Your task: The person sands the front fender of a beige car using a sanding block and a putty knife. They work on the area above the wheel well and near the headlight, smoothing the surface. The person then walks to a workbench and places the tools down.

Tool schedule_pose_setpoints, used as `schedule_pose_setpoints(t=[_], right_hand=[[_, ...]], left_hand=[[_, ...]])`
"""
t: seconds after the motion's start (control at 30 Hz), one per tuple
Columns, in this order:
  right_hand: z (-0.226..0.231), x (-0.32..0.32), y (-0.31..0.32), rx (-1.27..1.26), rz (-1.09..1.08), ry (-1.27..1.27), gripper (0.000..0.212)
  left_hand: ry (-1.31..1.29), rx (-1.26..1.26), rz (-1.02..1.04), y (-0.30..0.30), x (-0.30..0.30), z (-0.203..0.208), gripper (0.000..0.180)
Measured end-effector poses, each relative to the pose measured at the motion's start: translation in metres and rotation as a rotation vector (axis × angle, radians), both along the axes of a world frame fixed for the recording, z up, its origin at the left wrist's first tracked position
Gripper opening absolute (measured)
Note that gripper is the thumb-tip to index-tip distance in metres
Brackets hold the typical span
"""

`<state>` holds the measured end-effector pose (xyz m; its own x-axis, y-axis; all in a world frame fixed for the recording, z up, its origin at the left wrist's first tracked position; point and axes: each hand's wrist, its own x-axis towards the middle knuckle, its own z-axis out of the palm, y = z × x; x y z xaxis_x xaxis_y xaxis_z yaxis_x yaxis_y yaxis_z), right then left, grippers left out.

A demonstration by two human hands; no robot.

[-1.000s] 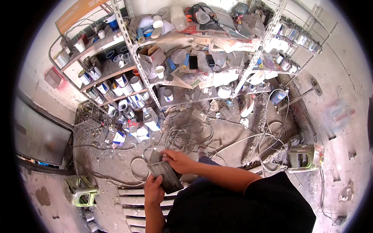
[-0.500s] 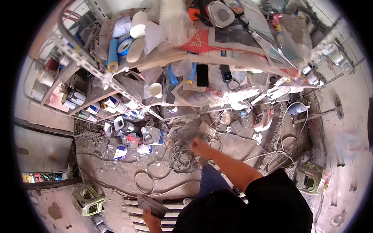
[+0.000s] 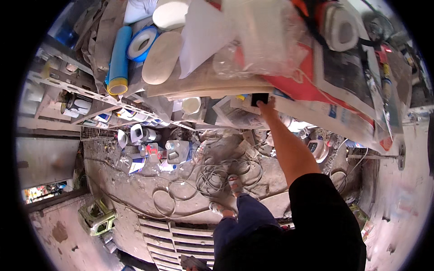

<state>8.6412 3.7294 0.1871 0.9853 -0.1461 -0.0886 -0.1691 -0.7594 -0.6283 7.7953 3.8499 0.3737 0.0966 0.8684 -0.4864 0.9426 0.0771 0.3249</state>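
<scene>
My right hand (image 3: 267, 109) reaches forward to the lower shelf, its thumb on the near edge of a black phone (image 3: 259, 98) and its fingers along the right side. The upper shelf's front edge hides part of the phone. Newspaper (image 3: 228, 111) lies to the left of it on the same shelf. My left hand (image 3: 191, 268) barely shows at the bottom edge, closed on a grey flat rectangular thing (image 3: 195, 262) whose kind I cannot make out.
A paper cup (image 3: 191, 105) stands left of the phone. Above are a blue masking film roll (image 3: 119, 63), a blue-edged tape roll (image 3: 142, 44) and a respirator (image 3: 340, 28). Coiled hose (image 3: 211, 178) lies by my feet, cans and jugs (image 3: 178, 151) beyond. A slatted pallet (image 3: 156, 237) is below.
My right hand has moved forward from above the hose to the phone on the lower shelf. My view has come closer to the shelves. The left hand has dropped toward the bottom edge.
</scene>
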Motion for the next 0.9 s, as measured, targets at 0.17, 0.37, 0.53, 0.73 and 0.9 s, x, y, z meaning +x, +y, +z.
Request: schedule_pose_setpoints(t=[0.17,0.37,0.53,0.73,0.9], right_hand=[[0.027,0.042,0.043,-0.167,0.045,0.041,0.081],[0.026,0.053,0.056,-0.309,0.105,0.053,0.083],[0.022,0.05,0.05,-0.358,0.145,0.074,0.085],[0.023,0.047,0.045,-0.402,0.197,0.101,0.087],[0.028,0.05,0.043,-0.426,0.249,0.109,0.089]], left_hand=[[0.054,-0.068,0.078,-0.008,0.009,-0.005,0.019],[-0.018,-0.01,0.11,-0.008,0.049,0.0,0.026],[0.087,-0.07,0.128,-0.01,0.061,0.002,0.027],[0.07,-0.065,0.088,-0.013,0.056,0.004,0.027],[0.087,-0.091,0.085,-0.017,0.052,0.005,0.026]])
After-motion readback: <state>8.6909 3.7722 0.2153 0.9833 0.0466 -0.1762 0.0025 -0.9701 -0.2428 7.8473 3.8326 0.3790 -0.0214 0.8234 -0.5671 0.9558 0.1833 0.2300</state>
